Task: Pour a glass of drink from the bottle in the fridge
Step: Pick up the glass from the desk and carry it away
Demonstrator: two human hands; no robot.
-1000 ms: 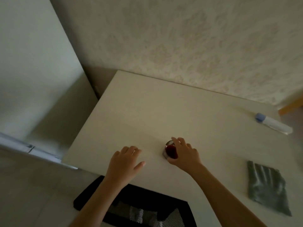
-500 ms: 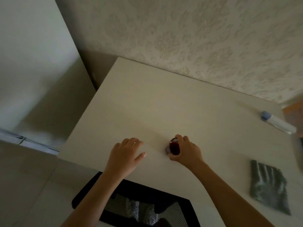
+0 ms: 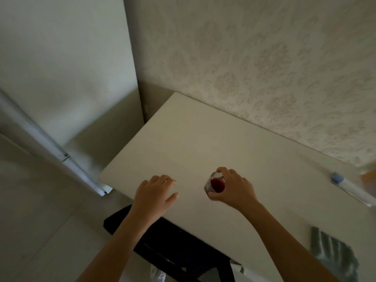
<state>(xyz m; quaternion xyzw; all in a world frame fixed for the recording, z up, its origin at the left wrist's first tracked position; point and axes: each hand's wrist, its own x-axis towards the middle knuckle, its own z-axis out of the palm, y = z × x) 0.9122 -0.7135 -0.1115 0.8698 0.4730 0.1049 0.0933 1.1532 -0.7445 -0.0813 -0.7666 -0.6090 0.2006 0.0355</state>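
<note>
A small clear glass [image 3: 215, 183] holding dark red drink stands near the front of the white table [image 3: 203, 143]. My right hand [image 3: 234, 188] is wrapped around the glass from the right, thumb in front and fingers behind the rim. My left hand [image 3: 154, 195] lies flat on the table to the left of the glass, fingers spread, holding nothing. The white fridge [image 3: 61, 68] fills the left side, door shut. A clear plastic bottle with a blue cap [image 3: 350, 188] lies on its side at the table's far right.
A grey-green cloth [image 3: 333, 253] lies at the table's right front corner. A black chair [image 3: 173, 247] sits under the table's front edge, below my arms. A patterned wall runs behind the table. An orange-brown object shows at the right edge.
The view has tilted up and shifted. My right hand has closed more fully around the glass, which looks slightly lifted or tilted. My left hand stays flat in the same place.
</note>
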